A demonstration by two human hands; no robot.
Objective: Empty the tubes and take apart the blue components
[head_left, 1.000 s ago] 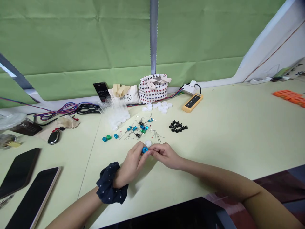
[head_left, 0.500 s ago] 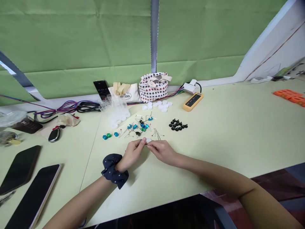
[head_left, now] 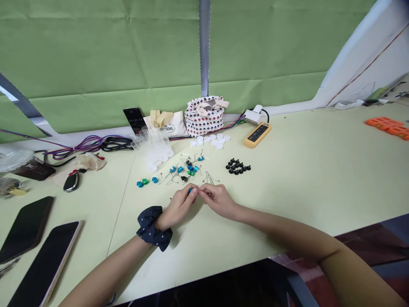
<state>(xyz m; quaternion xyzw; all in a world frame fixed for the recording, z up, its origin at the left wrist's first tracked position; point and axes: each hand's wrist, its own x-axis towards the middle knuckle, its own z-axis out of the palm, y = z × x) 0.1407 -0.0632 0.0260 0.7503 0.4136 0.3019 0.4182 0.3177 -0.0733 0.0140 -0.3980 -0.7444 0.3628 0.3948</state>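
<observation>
Head view. My left hand (head_left: 179, 206): fingers curled around small blue piece (head_left: 191, 190), seemingly to steady it. My right hand (head_left: 221, 202): fingertips meeting left's; grip contents hidden, cannot tell. Blue piece: left hand's one o'clock, right's ten. Black parts (head_left: 237, 171): right's one o'clock, apparently grouped by kind.

It looks like a shared work desk in an office or a light workshop; which of the two cannot be told. A long pale tabletop (head_left: 303, 179) runs along a wall hung with creased green sheeting (head_left: 96, 51), with a yellow power strip (head_left: 257, 135) and bundled cables (head_left: 118, 144) at its back edge. Small loose parts (head_left: 191, 173) and black pieces (head_left: 238, 167) suggest handwork, while phones (head_left: 44, 264), a car key (head_left: 71, 182) and a lidded drink cup (head_left: 33, 168) lend an everyday desk look.
</observation>
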